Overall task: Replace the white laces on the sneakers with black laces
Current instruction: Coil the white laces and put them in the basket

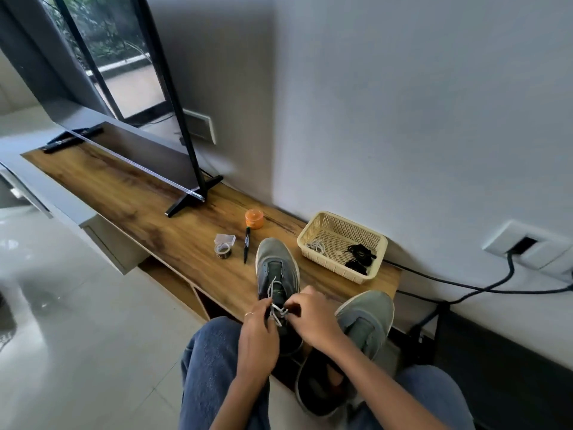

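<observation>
Both hands worked at the upper eyelets of the left sneaker, which sat on the bench with its toe pointing away from the person and its heel toward them, long axis running straight out from the body. The white lace was partly threaded only near the tongue top; the lower eyelets looked already empty. Left hand pinched the lace from the left side, fingers curled on it. Right hand pinched it from the right, fingertips meeting the left hand's over the crossing. Neither hand was nearer; they were about level on either side of the lace.

Second sneaker lay just right of the first, tilted, heel hanging off the bench edge toward the lap, no lace visible on it.

Basket stood beyond and right of the hands, near the wall. Black laces lay in its right end, a loose white lace coil in its left end. Judged: right hand had the shorter reach to the black laces once the last white crossings were pulled out toward the person along the shoe's axis.
</observation>
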A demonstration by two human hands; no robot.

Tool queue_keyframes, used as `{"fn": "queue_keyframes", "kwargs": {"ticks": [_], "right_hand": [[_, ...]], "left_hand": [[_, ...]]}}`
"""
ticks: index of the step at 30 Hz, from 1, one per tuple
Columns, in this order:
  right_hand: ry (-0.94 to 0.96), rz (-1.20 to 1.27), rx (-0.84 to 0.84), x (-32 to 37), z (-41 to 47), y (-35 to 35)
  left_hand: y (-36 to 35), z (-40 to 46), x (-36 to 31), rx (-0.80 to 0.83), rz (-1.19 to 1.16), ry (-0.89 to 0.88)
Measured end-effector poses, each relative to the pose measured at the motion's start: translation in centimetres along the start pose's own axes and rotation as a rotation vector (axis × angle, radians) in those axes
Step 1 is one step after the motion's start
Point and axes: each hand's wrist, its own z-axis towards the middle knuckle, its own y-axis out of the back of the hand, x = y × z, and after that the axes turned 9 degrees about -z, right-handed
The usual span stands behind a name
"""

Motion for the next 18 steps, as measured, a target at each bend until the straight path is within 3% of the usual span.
{"fn": "queue_keyframes", "kwargs": {"ticks": [3,8,14,18], "right_hand": [[0.021,-0.219,-0.022,0.9,-0.3,-1.2],[-0.070,-0.242,-0.070,2.0,0.7,-1.8],[-0.049,0.040,-0.080,2.5,0.0,1.2],[0.055,0.252,-0.029,2.6,-2.9,5.8]], "left_hand": [[0.6,-1.6,-0.5,0.065,-0.011,0.002],[1.3,-3.0,-1.5,0.077,-0.047,-0.038],[2.3,-2.5,-2.1,0.057,-0.033,-0.033],[2.3,-2.2,-4.7,0.097,-0.113,-0.192]]}}
